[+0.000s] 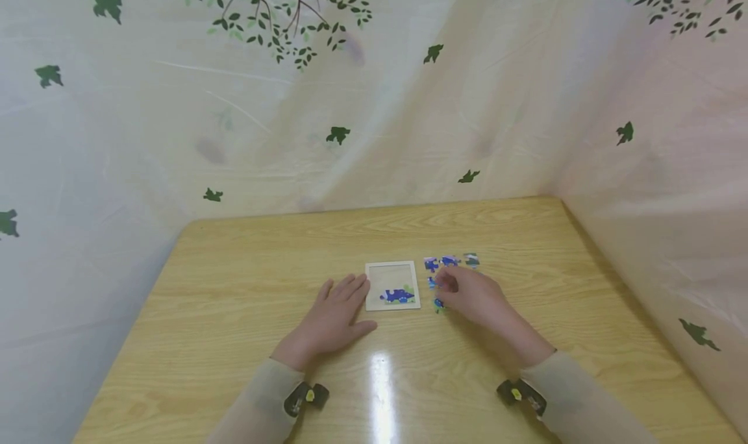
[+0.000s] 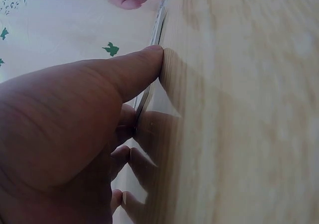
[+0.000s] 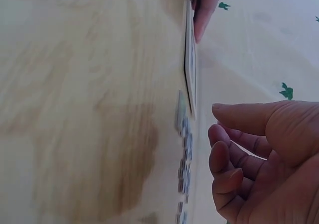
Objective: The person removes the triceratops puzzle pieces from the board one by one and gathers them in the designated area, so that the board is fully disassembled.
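Note:
A white puzzle frame point(image 1: 393, 308) lies flat on the wooden table, with a few joined blue and green jigsaw pieces point(image 1: 398, 296) in its lower right part. My left hand point(image 1: 330, 320) rests beside it, fingertips at its left edge and thumb spread on the table. Over the loose pieces right of the frame hovers my right hand point(image 1: 476, 295), its fingers loosely bent. In the right wrist view a gap shows between thumb and fingers of the right hand point(image 3: 264, 159), with nothing held there. Loose puzzle pieces point(image 3: 184, 154) lie beside it, partly hidden under the hand in the head view.
Loose pieces stand in a row above the right hand, among them a blue one point(image 1: 431, 264) and a grey-green one point(image 1: 471, 259). The wooden table point(image 1: 251, 262) ends at a pale cloth backdrop point(image 1: 280, 145) printed with leaves and birds.

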A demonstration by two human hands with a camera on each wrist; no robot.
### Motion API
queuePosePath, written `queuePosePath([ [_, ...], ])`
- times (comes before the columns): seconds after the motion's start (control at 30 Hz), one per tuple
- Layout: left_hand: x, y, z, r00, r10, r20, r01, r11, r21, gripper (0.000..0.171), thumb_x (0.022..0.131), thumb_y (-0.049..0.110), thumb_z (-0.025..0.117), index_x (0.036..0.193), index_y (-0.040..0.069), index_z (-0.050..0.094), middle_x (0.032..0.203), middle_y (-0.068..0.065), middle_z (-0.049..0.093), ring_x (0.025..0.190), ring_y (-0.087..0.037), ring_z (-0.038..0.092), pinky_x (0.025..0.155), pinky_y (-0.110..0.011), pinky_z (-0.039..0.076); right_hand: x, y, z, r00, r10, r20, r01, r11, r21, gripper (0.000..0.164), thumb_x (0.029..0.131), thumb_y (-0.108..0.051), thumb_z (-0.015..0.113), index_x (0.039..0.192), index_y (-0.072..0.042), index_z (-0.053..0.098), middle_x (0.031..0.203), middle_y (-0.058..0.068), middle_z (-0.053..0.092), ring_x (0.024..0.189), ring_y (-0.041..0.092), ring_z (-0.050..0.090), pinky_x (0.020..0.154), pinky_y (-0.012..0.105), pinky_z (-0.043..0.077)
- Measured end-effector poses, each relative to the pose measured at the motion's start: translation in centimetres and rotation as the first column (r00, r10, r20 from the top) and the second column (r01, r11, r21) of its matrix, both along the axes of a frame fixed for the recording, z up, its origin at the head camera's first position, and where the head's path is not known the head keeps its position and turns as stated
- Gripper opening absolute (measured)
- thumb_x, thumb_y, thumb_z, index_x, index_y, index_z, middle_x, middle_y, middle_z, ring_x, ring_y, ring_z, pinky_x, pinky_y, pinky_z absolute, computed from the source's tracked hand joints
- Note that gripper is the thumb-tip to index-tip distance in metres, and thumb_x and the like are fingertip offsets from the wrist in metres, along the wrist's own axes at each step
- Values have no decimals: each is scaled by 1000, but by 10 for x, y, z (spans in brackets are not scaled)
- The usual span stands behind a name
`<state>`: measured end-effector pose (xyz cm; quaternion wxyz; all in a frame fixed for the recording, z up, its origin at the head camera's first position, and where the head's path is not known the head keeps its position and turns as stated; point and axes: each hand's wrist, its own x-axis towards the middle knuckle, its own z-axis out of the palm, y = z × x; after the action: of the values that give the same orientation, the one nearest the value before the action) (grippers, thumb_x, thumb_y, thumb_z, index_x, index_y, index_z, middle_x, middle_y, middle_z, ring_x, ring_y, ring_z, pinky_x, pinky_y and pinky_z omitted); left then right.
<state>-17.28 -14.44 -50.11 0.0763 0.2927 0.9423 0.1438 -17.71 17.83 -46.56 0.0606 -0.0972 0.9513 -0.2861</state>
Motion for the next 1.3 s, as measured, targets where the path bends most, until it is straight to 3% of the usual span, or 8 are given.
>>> queuePosePath([
  [0.1,0,0,0,1000,1,2,-1,1000,2,87,110,58,61,173,6,33,182,-10,26,168,-33,19,134,-63,5,-3,-9,3,1000,12,12,-12,999,-47,13,102,-19,80,113,-13,75,92,-5,67,81,15,59,70,34,51],
  [0.37,-1,1,0,1000,-1,-6,1,1000,-7,88,109,60,60,173,6,33,182,-10,26,168,-33,20,134,-64,6,-10,-35,5,996,70,54,-61,986,-157,20,102,-10,80,121,-7,76,94,-3,68,87,17,61,73,34,55],
  [0.93,-1,0,0,1000,-4,-11,4,1000,-8,88,109,59,61,173,5,34,181,-10,27,168,-34,22,134,-66,9,-24,-71,-1,989,123,78,-109,981,-161,37,98,-10,85,133,-11,76,103,-2,70,93,15,65,83,38,58],
  [1.3,-1,0,2,1000,-5,-12,4,1000,-13,88,109,59,61,173,5,34,181,-11,27,168,-34,22,134,-66,9,-29,-77,-7,987,121,108,-106,986,-131,33,97,-10,85,129,-12,78,101,-4,69,93,14,64,86,38,57],
])
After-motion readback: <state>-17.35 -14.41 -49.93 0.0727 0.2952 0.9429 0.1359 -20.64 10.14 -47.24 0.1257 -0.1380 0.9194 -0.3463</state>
